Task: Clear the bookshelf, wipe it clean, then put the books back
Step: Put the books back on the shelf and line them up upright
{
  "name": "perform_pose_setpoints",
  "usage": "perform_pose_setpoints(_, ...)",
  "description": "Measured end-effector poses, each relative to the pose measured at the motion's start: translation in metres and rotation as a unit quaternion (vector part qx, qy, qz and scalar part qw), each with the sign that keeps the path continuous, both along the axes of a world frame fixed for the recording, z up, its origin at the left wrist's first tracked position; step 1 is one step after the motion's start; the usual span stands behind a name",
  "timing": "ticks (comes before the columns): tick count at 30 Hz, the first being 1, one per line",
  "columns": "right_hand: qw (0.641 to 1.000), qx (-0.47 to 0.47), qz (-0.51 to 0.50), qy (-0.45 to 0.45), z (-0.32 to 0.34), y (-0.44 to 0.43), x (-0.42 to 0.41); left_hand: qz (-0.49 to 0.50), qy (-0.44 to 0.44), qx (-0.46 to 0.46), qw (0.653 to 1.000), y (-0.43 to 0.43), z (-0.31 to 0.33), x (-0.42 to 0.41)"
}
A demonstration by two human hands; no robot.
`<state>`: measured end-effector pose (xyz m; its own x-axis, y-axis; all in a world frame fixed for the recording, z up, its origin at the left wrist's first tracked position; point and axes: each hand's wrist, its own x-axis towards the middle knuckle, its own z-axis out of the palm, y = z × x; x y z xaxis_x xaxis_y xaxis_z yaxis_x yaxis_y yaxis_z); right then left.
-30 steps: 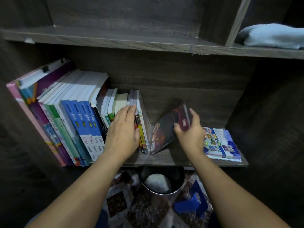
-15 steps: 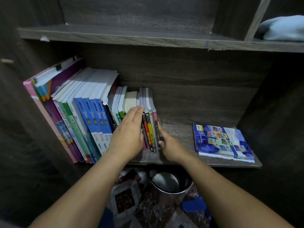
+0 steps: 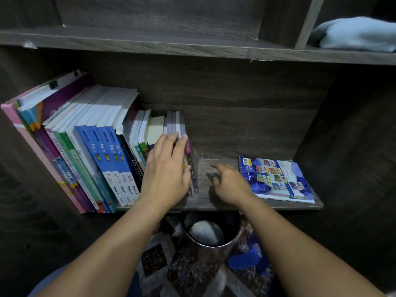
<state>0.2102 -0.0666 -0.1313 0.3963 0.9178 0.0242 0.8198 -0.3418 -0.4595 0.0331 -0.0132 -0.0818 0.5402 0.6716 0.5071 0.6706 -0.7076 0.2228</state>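
Note:
A row of upright books (image 3: 102,151) fills the left half of the dark wooden shelf (image 3: 214,202), leaning left. My left hand (image 3: 166,170) rests flat with straight fingers against the thin books (image 3: 191,172) at the row's right end. My right hand (image 3: 230,183) hovers over the bare shelf board just right of the row, fingers loosely curled and holding nothing. A blue book (image 3: 275,179) lies flat on the shelf's right end, beside my right hand.
A light blue cloth (image 3: 355,34) lies on the upper shelf at the right. Below the shelf stands a round metal bin (image 3: 211,234) with something white inside, on a patterned floor mat (image 3: 188,273). Dark side panels enclose the shelf.
My right hand stood a dark book against the row's right end, then let go and drew back to the right. My left hand stayed pressed on the row.

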Motion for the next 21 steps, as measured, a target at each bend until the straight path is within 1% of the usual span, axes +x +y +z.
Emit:
perform_pose_setpoints(4, 0.99, -0.06, -0.106, -0.07, 0.001, -0.02, 0.036, -0.038, 0.006, 0.014, 0.999, -0.01, -0.004, 0.013)
perform_pose_setpoints(6, 0.973, -0.106, -0.178, -0.101, -0.003, -0.032, 0.058, -0.055, 0.019, 0.014, 0.998, -0.015, -0.007, 0.021)
perform_pose_setpoints(8, 0.953, -0.146, -0.243, -0.107, -0.007, -0.045, 0.078, -0.065, 0.034, 0.01, 0.997, -0.019, -0.011, 0.028)
perform_pose_setpoints(11, 0.932, -0.18, -0.304, -0.079, -0.012, -0.059, 0.1, -0.067, 0.058, 0.012, 0.996, -0.02, -0.015, 0.036)
perform_pose_setpoints(14, 0.918, -0.168, -0.356, -0.051, -0.019, -0.069, 0.116, -0.063, 0.065, 0.006, 0.996, -0.02, -0.017, 0.043)
perform_pose_setpoints(16, 0.91, -0.15, -0.387, -0.005, -0.025, -0.074, 0.122, -0.066, 0.064, 0.006, 0.996, -0.021, -0.02, 0.045)
perform_pose_setpoints(19, 0.9, -0.114, -0.412, 0.087, -0.028, -0.074, 0.127, -0.07, 0.071, 0.002, 0.995, -0.022, -0.023, 0.046)
perform_pose_setpoints(21, 0.89, -0.101, -0.429, 0.115, -0.026, -0.069, 0.13, -0.068, 0.071, -0.001, 0.995, -0.021, -0.024, 0.045)
